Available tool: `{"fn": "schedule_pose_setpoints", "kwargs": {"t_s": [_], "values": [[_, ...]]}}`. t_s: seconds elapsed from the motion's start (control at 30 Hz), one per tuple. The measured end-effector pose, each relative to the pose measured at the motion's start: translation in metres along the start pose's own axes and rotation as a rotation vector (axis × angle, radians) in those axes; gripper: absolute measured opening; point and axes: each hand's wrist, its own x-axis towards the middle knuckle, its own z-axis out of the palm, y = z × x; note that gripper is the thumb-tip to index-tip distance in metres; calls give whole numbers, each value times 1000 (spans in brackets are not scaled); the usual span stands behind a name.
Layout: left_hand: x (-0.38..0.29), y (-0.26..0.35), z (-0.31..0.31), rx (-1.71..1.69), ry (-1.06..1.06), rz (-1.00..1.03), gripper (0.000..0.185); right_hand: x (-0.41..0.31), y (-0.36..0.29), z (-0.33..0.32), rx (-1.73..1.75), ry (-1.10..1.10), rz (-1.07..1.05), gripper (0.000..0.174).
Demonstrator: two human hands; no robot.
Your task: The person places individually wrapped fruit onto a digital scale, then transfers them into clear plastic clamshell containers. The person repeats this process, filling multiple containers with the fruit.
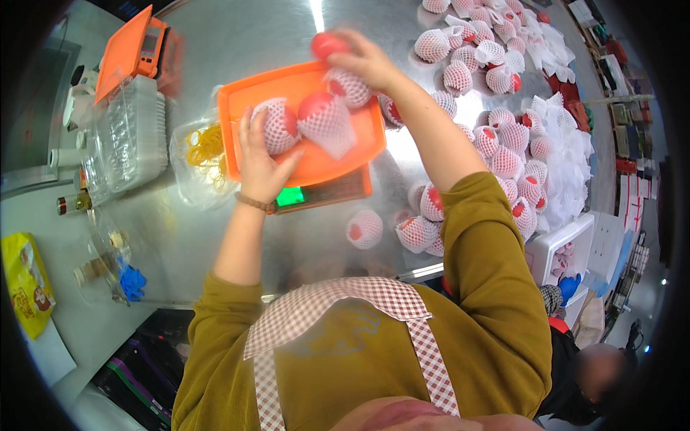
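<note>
An orange scale pan (232, 134) sits on a scale (345, 186) with a lit green display. Inside the pan lie red fruits in white foam nets. My left hand (267, 161) grips the leftmost netted red fruit (277, 126), its fingers over the net and its thumb below. Beside that lies another red fruit (323, 116), partly out of its net. My right hand (366, 59), blurred, holds a bare-looking red fruit (329, 46) at the pan's far rim. Just under that hand is a third netted fruit (347, 89).
Many netted fruits (506, 156) and loose white foam nets (566, 161) cover the table's right side. Clear plastic containers (135, 134), yellow rubber bands (205, 145) and a second orange scale (129, 48) stand left. One netted fruit (365, 229) lies near me. Another person (571, 366) is at lower right.
</note>
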Motion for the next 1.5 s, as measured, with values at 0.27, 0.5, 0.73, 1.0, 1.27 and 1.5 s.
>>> {"fn": "schedule_pose_setpoints", "kwargs": {"t_s": [0.27, 0.5, 0.73, 1.0, 1.27, 1.5], "values": [[15, -4, -26, -67, -14, 1, 76, 11, -44, 60, -1006, -517, -224, 74], [87, -1, -21, 141, -492, 70, 58, -19, -14, -9, -216, 9, -229, 50], [125, 11, -3, 71, -666, -58, 68, -106, 72, -128, -1195, 312, 95, 59], [125, 19, -24, 53, -358, 138, 62, -128, 52, -127, -1005, 461, 185, 62], [31, 32, -88, -1515, -175, -465, 49, -150, -5, 5, -615, 323, -351, 61], [-64, 29, -52, -1743, -261, -812, 64, -134, 0, 36, -606, 317, -120, 46]]}}
